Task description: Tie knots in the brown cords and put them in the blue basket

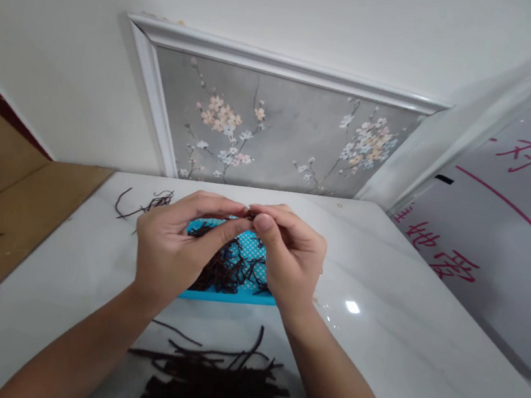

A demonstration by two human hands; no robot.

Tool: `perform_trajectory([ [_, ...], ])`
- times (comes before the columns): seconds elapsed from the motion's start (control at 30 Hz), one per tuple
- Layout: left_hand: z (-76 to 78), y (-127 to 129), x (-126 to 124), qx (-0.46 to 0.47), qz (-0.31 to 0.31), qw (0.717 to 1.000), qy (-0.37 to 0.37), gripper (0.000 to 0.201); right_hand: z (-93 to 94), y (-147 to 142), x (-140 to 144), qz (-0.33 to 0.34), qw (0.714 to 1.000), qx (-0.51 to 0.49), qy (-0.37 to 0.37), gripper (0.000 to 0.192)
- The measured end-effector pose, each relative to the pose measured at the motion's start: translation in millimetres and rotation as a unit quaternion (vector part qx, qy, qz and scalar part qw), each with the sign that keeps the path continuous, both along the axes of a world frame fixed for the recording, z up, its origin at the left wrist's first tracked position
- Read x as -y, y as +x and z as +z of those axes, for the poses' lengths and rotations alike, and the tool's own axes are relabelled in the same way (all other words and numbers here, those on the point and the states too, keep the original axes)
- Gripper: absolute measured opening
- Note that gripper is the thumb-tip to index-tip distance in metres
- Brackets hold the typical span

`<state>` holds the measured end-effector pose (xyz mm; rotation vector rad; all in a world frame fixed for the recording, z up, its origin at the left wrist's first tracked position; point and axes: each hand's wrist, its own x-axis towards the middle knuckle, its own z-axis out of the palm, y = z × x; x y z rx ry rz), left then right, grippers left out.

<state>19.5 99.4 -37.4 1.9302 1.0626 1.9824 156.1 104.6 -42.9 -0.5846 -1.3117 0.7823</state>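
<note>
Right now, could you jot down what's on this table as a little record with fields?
Surface: white marble-look table
Left hand: fingertips pinched on a dark strand, meeting the right hand above the tray
Right hand: fingertips pinched on the same spot
Tray: blue dotted tray holding a tangle of dark strands
Near edge: pile of flat dark strips
Far left: a few loose strands
Backdrop: panel painted with blossoms

Pink handwritten Chinese chars on whiteboard [513, 212] at right, "对" up top, rest partly cut off
</note>
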Motion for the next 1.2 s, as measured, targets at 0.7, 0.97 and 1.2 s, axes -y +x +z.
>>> perform_trajectory([
  [0.7,1.3,6,5,0.010,-0.027,0.997,-0.070,0.010,-8.7,-2,-5,0.032,0.998,-0.032,-0.038,0.014],
  [0.97,6.8,-2,3,0.010,-0.074,0.994,-0.074,0.005,-8.3,1,-10,0.104,0.991,-0.047,-0.072,0.015],
  [1.2,10.7,-12,1,-0.096,-0.091,0.989,0.064,0.018,-2.5,6,-15,0.199,0.958,-0.077,-0.193,0.013],
])
